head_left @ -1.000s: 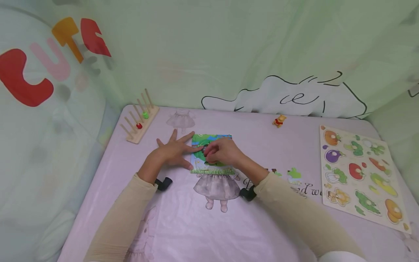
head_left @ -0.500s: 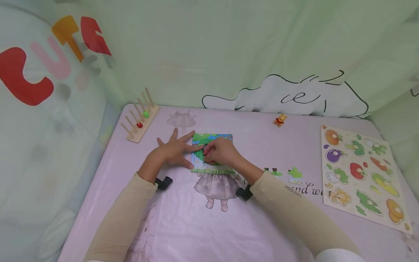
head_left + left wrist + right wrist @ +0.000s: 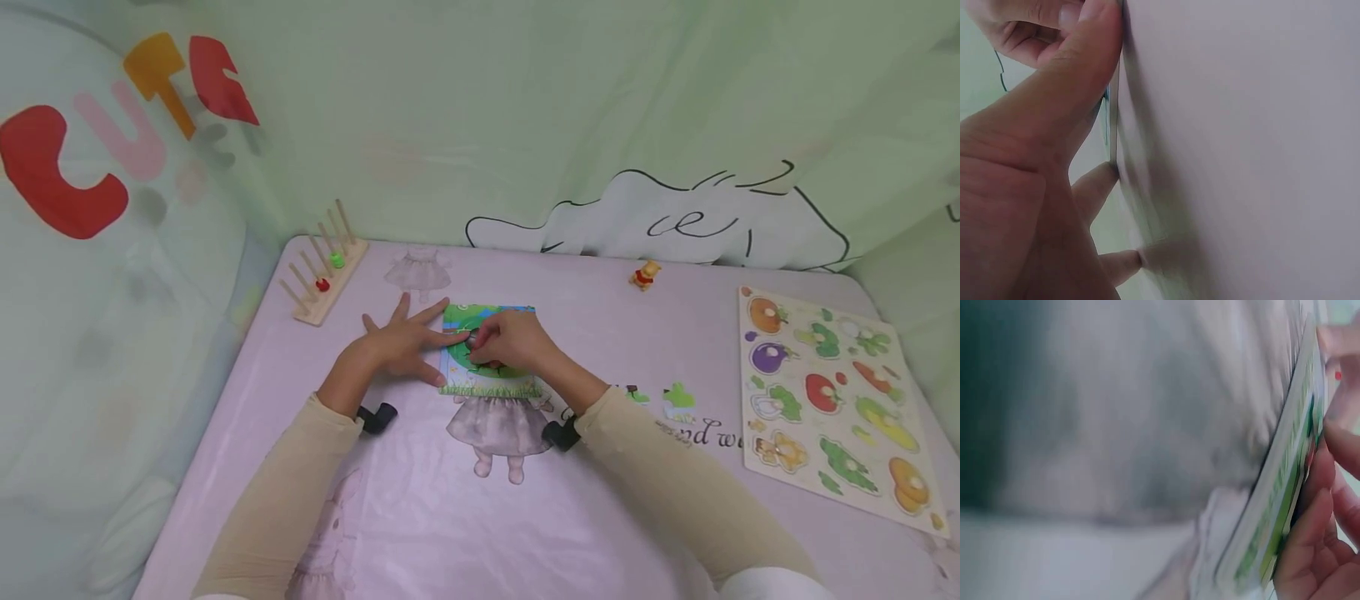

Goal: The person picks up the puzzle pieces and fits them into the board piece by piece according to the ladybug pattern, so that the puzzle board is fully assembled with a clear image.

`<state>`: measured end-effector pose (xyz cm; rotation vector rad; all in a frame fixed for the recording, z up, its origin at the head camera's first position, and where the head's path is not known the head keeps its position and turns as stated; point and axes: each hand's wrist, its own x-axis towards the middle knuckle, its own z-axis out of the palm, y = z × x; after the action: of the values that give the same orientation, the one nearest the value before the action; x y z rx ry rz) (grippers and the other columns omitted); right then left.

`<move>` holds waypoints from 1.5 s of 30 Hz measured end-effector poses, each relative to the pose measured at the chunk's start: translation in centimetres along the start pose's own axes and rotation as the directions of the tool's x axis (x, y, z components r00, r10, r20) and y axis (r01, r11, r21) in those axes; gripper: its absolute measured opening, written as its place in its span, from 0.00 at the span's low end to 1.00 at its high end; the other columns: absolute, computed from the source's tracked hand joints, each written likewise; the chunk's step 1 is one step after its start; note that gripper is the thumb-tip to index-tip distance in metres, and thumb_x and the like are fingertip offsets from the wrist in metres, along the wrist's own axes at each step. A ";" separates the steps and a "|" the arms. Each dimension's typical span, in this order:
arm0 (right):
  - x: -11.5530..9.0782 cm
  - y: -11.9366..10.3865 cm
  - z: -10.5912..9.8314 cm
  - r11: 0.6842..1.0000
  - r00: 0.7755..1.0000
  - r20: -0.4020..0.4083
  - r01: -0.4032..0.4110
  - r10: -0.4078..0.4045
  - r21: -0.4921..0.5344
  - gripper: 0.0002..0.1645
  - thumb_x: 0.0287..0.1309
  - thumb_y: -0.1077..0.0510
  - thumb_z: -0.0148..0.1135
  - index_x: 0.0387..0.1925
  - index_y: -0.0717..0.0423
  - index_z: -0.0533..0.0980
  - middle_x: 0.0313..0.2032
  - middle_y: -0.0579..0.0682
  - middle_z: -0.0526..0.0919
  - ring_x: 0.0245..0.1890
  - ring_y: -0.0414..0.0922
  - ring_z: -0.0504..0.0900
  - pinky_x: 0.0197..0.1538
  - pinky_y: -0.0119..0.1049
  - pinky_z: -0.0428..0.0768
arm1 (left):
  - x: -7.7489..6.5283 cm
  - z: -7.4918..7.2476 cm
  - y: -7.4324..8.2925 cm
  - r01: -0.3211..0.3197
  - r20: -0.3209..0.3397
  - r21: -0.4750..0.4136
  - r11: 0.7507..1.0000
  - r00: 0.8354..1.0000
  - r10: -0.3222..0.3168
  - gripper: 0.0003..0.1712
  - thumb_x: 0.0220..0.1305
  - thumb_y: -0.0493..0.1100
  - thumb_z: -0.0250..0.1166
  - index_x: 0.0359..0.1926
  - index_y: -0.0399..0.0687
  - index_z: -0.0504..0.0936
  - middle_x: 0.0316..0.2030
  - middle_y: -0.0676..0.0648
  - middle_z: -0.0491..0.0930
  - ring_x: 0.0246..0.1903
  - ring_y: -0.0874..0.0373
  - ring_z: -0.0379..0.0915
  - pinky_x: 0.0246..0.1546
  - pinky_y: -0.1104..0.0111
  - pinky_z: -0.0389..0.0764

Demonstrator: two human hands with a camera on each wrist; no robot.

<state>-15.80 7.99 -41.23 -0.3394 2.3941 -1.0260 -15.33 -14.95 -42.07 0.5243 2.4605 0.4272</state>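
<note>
A small jigsaw puzzle (image 3: pixel 491 388) with a green and blue picture and a grass strip lies flat on the table. My left hand (image 3: pixel 397 343) is spread at its left side, with the index finger reaching over the picture and the thumb at the lower left corner. In the left wrist view, fingertips (image 3: pixel 1127 259) of that hand rest on the tablecloth. My right hand (image 3: pixel 517 342) is over the puzzle's middle, fingers bent and pinching a puzzle piece that they mostly hide. Close up in the right wrist view, curled fingers (image 3: pixel 1310 544) meet the puzzle's surface.
Loose puzzle pieces (image 3: pixel 678 400) lie right of the right forearm. A wooden vegetable peg board (image 3: pixel 840 408) is at the far right. At the back stand a small bear figure (image 3: pixel 644 275) and, to the left, a peg rack (image 3: pixel 324 287) with red and green beads.
My left hand keeps its spread pose at the puzzle's side. The right hand's fingers shift slightly over the middle, uncovering a bit more of the green picture below them.
</note>
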 end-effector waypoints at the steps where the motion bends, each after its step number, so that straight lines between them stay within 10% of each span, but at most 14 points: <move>1: 0.1 0.1 -0.1 1.000 1.000 0.003 0.000 0.000 -0.003 0.08 0.54 0.56 0.76 0.31 0.56 0.84 0.22 0.48 0.85 0.23 0.41 0.83 0.30 0.30 0.77 | 0.0 0.0 0.0 -0.003 0.004 0.000 1.000 1.000 0.003 0.48 0.53 0.65 0.75 0.73 0.88 0.61 0.82 0.61 0.29 0.76 0.31 0.08 0.55 0.17 0.23; 18: 0.9 0.4 -0.4 0.980 0.998 0.054 0.048 -0.038 -0.193 0.11 0.54 0.52 0.78 0.26 0.51 0.82 0.18 0.43 0.80 0.22 0.39 0.78 0.34 0.33 0.73 | 0.2 0.0 0.3 0.005 -0.046 -0.006 1.000 0.999 -0.005 0.38 0.62 0.72 0.64 0.72 0.87 0.64 0.82 0.63 0.34 0.78 0.32 0.12 0.55 0.16 0.26; 38: 1.5 0.6 -0.1 0.987 0.996 0.089 0.026 -0.012 -0.161 0.16 0.53 0.51 0.78 0.21 0.50 0.78 0.22 0.42 0.83 0.22 0.39 0.82 0.29 0.31 0.73 | -0.1 1.0 1.3 0.032 -0.111 -0.008 0.999 0.993 -0.032 0.45 0.58 0.67 0.72 0.75 0.81 0.63 0.83 0.55 0.39 0.79 0.32 0.20 0.55 0.15 0.32; 45: 1.2 0.6 -0.5 0.985 0.997 0.081 0.033 -0.019 -0.170 0.28 0.52 0.48 0.80 0.50 0.50 0.76 0.22 0.47 0.84 0.23 0.42 0.85 0.35 0.36 0.77 | -0.3 1.3 1.6 0.053 -0.130 0.040 0.998 0.990 -0.048 0.48 0.58 0.71 0.69 0.76 0.82 0.59 0.83 0.57 0.39 0.81 0.36 0.25 0.59 0.17 0.33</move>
<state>-17.08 8.24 -41.83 -0.4653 2.4172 -0.8034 -13.89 -13.43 -42.24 0.4641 2.6063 0.3990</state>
